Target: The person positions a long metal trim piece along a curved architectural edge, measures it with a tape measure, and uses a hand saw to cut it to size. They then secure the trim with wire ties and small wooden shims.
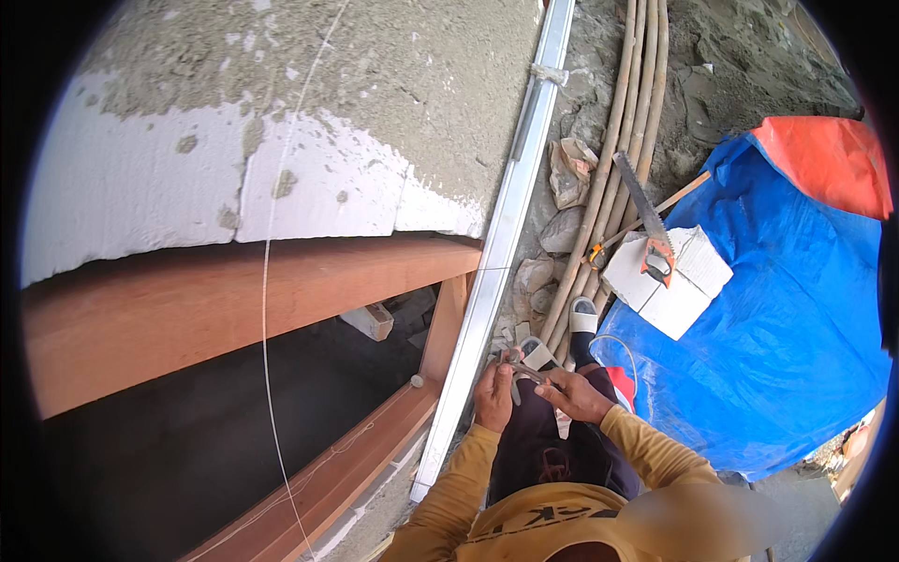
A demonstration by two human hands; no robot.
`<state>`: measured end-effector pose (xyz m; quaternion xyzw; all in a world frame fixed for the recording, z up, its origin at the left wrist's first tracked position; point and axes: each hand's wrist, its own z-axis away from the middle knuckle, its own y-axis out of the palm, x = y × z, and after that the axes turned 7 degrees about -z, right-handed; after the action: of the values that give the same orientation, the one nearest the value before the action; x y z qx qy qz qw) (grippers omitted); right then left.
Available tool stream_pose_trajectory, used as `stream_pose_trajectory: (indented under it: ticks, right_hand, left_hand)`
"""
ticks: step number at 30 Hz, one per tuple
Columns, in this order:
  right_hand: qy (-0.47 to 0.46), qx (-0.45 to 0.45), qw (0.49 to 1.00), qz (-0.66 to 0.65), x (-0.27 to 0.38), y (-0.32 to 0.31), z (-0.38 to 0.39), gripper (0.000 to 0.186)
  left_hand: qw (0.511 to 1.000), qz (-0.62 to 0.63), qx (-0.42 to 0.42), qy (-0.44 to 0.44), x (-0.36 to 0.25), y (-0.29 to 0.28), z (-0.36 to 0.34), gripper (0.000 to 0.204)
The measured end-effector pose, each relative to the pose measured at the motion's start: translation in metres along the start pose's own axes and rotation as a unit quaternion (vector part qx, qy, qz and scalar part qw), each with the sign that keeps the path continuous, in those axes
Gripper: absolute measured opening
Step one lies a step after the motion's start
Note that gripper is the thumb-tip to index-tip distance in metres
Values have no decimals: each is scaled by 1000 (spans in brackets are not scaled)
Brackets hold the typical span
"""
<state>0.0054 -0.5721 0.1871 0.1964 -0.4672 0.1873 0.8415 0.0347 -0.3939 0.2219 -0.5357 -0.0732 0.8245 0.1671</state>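
Note:
In front of my waist, my left hand (493, 395) and my right hand (579, 395) are both closed around a small, dull metal tool (526, 372) that looks like pliers or pincers. My left fingers pinch the end where its head seems to be, and the right ones grip the other end. Its exact shape is partly hidden by the fingers. Just left of my hands, a long shiny metal bar (501, 251) leans upright along the wall edge, tied with cord near its upper part.
A reddish wooden frame (281, 286) surrounds a dark opening under a white block wall (318, 183) smeared with mortar. A thin string (266, 318) hangs across it. Rightward lie bamboo poles (613, 159), a handsaw (646, 211) on white blocks (688, 295), and a blue tarp (787, 337).

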Motion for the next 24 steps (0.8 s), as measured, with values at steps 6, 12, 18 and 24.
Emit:
stream_pose_trajectory:
  ticks: [6, 12, 18, 24]
  right_hand:
    - [-146, -83, 986, -7, 55, 32, 20, 47]
    - [-227, -63, 971, -34, 88, 64, 31, 45]
    - [-178, -202, 959, -86, 65, 69, 6, 32]
    - [-119, -264, 953, 91, -12, -32, -52, 60]
  left_hand:
    - [986, 167, 24, -12, -48, -15, 5, 42]
    - [970, 234, 46, -44, -90, -47, 33, 37]
    - [991, 93, -65, 73, -102, -71, 48, 47]
    - [963, 111, -132, 208, -181, -101, 91, 41]
